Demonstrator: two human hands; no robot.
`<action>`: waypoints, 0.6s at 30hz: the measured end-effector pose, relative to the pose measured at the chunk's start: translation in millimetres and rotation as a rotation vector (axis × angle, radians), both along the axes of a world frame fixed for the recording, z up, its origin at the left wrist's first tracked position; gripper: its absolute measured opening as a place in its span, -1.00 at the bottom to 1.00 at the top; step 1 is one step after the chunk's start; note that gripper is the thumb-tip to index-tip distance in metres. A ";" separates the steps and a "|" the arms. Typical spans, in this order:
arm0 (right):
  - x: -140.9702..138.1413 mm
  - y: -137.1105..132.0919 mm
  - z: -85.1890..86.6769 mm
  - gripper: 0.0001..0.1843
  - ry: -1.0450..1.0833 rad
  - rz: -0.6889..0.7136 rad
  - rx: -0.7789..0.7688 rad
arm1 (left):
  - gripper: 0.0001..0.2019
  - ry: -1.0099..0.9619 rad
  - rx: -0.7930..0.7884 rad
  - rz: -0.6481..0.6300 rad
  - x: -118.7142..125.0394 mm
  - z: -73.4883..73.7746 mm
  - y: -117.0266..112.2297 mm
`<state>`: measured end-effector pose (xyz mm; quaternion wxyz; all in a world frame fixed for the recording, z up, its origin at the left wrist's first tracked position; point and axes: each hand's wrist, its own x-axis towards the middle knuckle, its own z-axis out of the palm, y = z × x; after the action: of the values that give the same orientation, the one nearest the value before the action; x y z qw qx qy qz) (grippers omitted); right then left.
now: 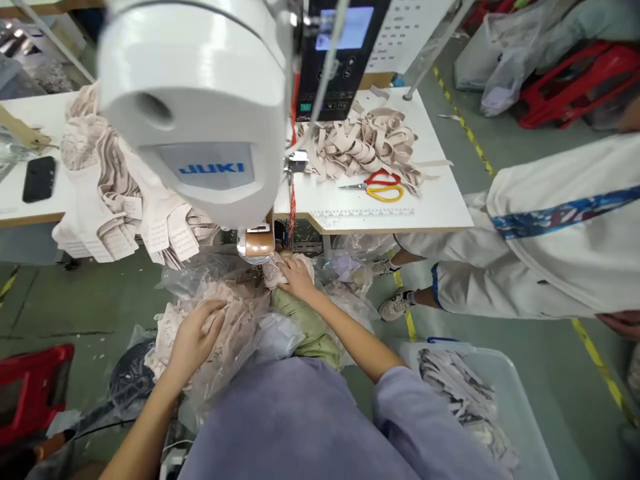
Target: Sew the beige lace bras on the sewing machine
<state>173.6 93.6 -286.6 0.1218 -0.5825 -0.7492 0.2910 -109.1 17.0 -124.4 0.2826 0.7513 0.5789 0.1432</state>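
View from above, looking down past a white sewing machine head (pixel 200 100) that fills the upper centre of the frame. At centre, the person's right hand (pixel 296 277) has its fingers closed on a pale beige lace piece (pixel 274 270), just below the machine. At lower left of centre, the left hand (pixel 193 340) lies with its fingers curved over a heap of beige lace pieces (pixel 235 320) in a crinkled clear plastic bag (pixel 220 383); I cannot tell whether it grips or only rests. The risks look like these: the slack bag could slide and spill lace onto the green floor, and the lace could snag on the machine's underside, because the right hand works so close beneath it. Counted: 2 hands of the person, 1 sewing machine head, 1 black phone (pixel 39 179) at the left edge, 1 loose pile of beige elastic strips (pixel 365 140) at upper right of centre, 1 pale grey plastic bin (pixel 520 413) at lower right, and 1 co-worker in white clothing (pixel 560 233) at the right edge. The scissors with red and yellow handles (pixel 377 188) may be 1 pair or 2.
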 end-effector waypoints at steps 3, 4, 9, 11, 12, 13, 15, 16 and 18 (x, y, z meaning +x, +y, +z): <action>-13.0 -31.0 16.7 -0.05 0.137 -0.047 0.008 | -0.61 0.120 -0.043 -0.040 -28.2 -3.6 -52.4; -18.6 -45.6 23.7 -0.01 0.208 -0.009 0.022 | -0.56 0.156 -0.033 -0.056 -31.7 -12.0 -69.1; -31.8 -114.7 33.4 -0.47 0.332 0.621 0.117 | -0.52 0.231 -0.052 -0.076 -32.6 -58.7 -117.6; -26.8 -127.5 21.9 -0.71 0.271 0.770 0.108 | -0.56 0.223 -0.062 -0.082 -39.8 -68.2 -114.5; -22.4 -129.9 15.5 -0.77 0.241 0.792 0.106 | -0.55 0.219 -0.041 -0.069 -45.7 -72.1 -108.0; -17.3 -130.3 9.8 -0.81 0.211 0.793 0.110 | -0.50 0.242 -0.012 -0.045 -52.4 -76.0 -98.6; -6.7 -127.6 3.1 -0.86 0.161 0.787 0.137 | -0.32 0.350 0.057 0.038 -65.1 -84.7 -73.2; -2.0 -125.7 2.2 -0.87 0.142 0.792 0.154 | -0.23 0.408 0.065 0.072 -70.2 -89.3 -58.6; 5.7 -122.6 4.2 -0.88 0.113 0.811 0.185 | -0.09 0.472 -0.002 0.084 -76.5 -97.7 -29.0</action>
<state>179.2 -29.0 -282.4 0.0901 -0.2101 -0.9329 0.2783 -185.6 -12.0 -222.1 0.1342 0.7389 0.6599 -0.0253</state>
